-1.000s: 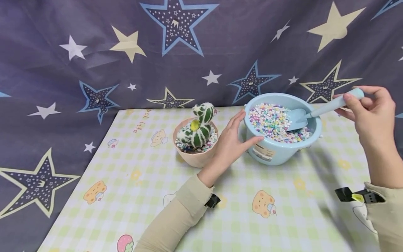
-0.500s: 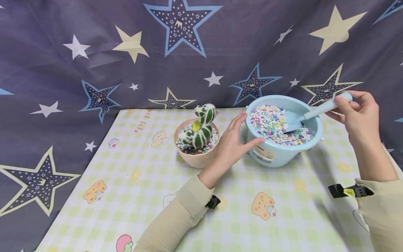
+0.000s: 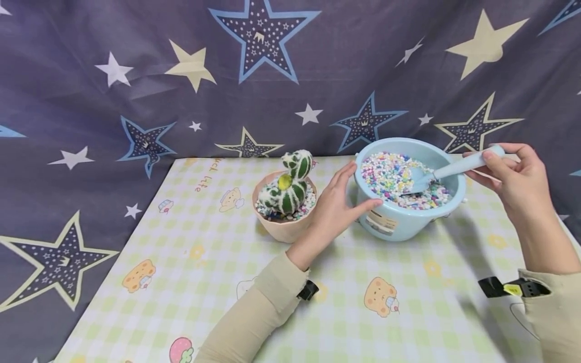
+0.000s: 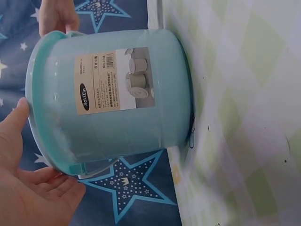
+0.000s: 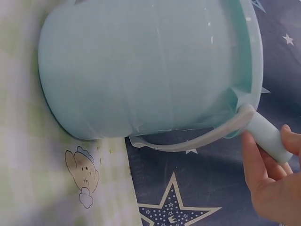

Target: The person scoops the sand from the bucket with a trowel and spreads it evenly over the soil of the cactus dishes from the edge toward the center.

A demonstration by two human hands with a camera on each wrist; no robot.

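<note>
A light blue bucket (image 3: 401,224) stands upright, holding small multicoloured pebbles (image 3: 386,174). Thumb and fingers spread, my left hand (image 3: 333,204) touches the near left of its rim. In the left wrist view, the fingertips of the left hand (image 4: 33,174) lie right at the rim. The right hand (image 3: 522,176) pinches a light blue hand shovel (image 3: 467,164) near the end of its handle. The shovel's blade sits partly sunk in the pebbles, its handle slanting over the right rim. In the right wrist view, thumb and fingers grip the shovel handle (image 5: 268,134); the bucket hides its blade.
Left of the bucket, partly behind the left hand, stands a peach pot (image 3: 281,229) with a green and white cactus (image 3: 288,194). The checked tablecloth (image 3: 218,302) meets a dark star-patterned curtain (image 3: 150,101) at the back. A pale bail (image 5: 197,141) hangs on the bucket.
My right hand has come left and lower with the shovel, and the blade has pushed farther left and deeper into the pebbles. The left hand stays at the bucket rim.
</note>
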